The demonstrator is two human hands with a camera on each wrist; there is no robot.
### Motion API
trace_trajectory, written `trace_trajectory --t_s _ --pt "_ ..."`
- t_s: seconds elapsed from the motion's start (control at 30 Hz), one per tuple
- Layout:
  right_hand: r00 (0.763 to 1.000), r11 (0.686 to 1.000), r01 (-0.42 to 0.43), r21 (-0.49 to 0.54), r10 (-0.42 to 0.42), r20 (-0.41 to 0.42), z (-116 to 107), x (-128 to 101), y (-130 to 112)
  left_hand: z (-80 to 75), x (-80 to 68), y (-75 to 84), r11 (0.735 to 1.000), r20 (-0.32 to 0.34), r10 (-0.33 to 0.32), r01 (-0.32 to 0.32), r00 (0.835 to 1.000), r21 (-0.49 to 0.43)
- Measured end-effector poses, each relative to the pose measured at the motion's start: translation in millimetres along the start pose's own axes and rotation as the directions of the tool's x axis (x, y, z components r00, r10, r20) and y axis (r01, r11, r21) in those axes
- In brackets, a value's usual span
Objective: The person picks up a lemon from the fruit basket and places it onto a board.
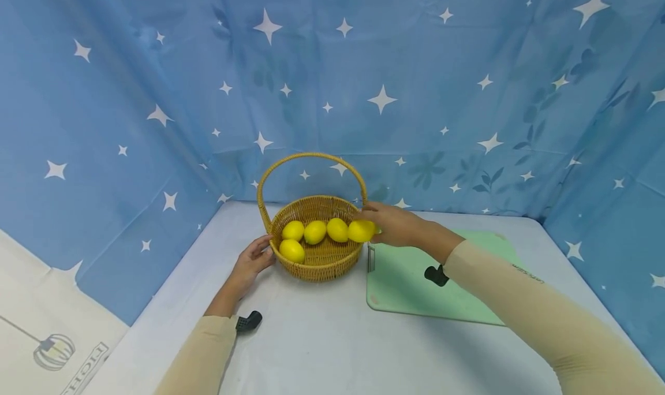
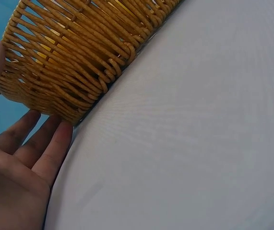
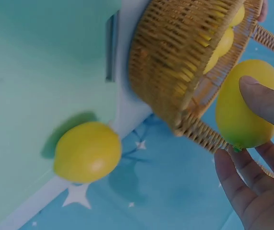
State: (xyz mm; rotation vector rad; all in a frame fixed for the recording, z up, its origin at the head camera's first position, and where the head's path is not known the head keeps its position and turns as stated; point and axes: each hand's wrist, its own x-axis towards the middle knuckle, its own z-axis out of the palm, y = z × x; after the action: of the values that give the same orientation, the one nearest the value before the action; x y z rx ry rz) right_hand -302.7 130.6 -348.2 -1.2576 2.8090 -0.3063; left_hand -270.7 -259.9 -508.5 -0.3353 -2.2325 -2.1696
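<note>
A woven wicker basket with a hoop handle stands mid-table and holds several yellow lemons. My right hand grips one more lemon at the basket's right rim. The right wrist view shows that lemon between thumb and fingers, just outside the basket wall. Another lemon lies on the far edge of the green cutting board. My left hand rests with straight fingers against the basket's left side.
The green board lies right of the basket on the pale table. A blue star-printed cloth walls off the back and both sides. Black wrist mounts show on the beige sleeves.
</note>
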Motion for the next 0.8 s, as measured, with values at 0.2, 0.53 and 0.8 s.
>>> trace_trajectory --t_s 0.2,0.53,0.8 --pt "1.000 1.000 -0.012 0.018 0.012 -0.022 6 -19 17 -0.3 -0.4 0.6 1.000 0.009 -0.011 0.011 1.000 -0.005" --pt "0.995 0.995 -0.085 0.057 0.087 -0.037 23 -49 51 7.4 -8.7 24.5 1.000 0.023 -0.026 0.027 0.999 -0.013" --pt "0.988 0.988 -0.140 0.071 0.145 -0.058 30 -76 73 8.9 -10.3 30.3 1.000 0.029 -0.017 0.018 0.999 -0.023"
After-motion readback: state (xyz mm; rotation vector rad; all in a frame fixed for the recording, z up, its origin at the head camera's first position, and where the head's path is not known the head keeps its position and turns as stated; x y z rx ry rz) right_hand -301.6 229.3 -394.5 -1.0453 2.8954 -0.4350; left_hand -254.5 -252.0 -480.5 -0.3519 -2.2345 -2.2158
